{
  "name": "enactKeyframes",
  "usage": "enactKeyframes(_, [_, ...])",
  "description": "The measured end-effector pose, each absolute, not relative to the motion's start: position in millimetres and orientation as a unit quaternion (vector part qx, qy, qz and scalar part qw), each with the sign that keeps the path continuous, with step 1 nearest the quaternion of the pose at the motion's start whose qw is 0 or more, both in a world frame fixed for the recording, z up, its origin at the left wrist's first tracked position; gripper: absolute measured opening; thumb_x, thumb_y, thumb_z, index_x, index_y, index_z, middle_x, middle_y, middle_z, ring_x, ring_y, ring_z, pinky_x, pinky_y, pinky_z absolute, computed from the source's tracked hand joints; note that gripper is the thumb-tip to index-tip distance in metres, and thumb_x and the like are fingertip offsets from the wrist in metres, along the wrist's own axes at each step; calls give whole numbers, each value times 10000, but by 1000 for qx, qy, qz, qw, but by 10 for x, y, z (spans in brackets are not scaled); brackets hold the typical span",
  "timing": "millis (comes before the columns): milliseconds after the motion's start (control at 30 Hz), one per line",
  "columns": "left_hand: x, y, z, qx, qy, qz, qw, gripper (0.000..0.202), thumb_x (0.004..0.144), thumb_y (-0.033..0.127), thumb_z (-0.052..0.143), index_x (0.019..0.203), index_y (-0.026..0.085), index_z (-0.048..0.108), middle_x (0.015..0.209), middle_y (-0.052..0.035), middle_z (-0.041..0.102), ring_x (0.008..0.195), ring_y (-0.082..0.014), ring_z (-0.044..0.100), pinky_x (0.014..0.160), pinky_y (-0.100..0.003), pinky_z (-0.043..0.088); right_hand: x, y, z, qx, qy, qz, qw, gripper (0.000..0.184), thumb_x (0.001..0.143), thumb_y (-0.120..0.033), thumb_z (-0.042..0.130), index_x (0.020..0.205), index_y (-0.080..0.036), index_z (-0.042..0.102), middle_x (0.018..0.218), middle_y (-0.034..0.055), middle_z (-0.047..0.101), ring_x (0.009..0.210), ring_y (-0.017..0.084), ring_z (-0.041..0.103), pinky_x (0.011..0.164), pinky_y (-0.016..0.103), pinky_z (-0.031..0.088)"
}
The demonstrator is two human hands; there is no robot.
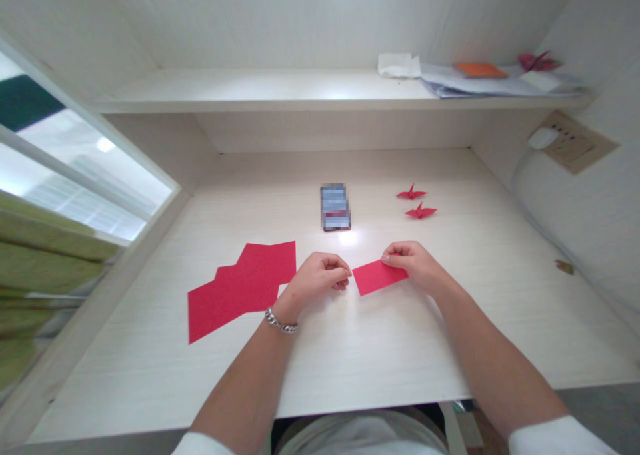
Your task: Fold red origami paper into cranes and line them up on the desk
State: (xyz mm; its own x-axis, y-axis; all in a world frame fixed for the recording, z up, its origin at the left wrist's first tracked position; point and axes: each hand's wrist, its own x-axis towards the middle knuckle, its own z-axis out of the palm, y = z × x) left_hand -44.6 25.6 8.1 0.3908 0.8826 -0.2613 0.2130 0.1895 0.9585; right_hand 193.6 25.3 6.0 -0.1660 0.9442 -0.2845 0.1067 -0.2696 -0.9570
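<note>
You seem to be readying single paper; next move likely calls for left fingertips steadying its free end. Left to right: red sheets (pixel 240 281) overlapping on desk (pixel 340 355); your left hand (pixel 323 273) curled just beside paper, whether pinching its corner hard to tell; phone (pixel 335 208) beyond; red paper (pixel 377 277) between hands; your right hand (pixel 413 265) grasping paper's right end, thumb on top; two cranes (pixel 420 213) beyond.

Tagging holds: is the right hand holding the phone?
No, the right hand pinches a small red paper, while the phone lies on the desk.
</note>
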Motion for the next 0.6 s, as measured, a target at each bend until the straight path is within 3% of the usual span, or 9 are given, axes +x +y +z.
enactKeyframes(167, [-497, 287, 96, 500, 482, 373, 616, 147, 737, 283, 663, 756, 137, 676, 685, -63, 684, 630, -142, 641, 600, -242, 502, 1967, 266, 68, -543, -430, 584, 423, 214, 601, -322, 761, 684, -145, 673, 648, 12, 657, 593, 133, 565, 584, 251, 413])
enactKeyframes(300, [-320, 216, 41, 483, 458, 377, 644, 338, 752, 401, 689, 960, 134, 688, 830, -84, 705, 703, -156, 647, 616, -255, 513, 1859, 235, 34, -533, -417, 617, 401, 252, 599, -354, 785, 698, -140, 692, 649, 24, 675, 567, 133, 571, 565, 254, 422])
enactKeyframes(433, [-220, 176, -22, 473, 469, 382, 641, 313, 712, 393, 737, 821, 104, 687, 672, -58, 675, 573, -126, 598, 521, -224, 464, 1814, 224, 14, -525, -403, 642, 387, 323, 617, -425, 783, 744, -138, 708, 656, 38, 683, 557, 139, 586, 556, 264, 456])
enactKeyframes(600, [-288, 209, -30, 427, 477, 407, 652, 290, 683, 369, 765, 802, 116, 687, 699, -48, 686, 568, -115, 601, 509, -213, 472, 1856, 247, 10, -557, -408, 614, 383, 380, 601, -488, 795, 669, -143, 651, 540, 23, 628, 460, 110, 539, 457, 233, 433])
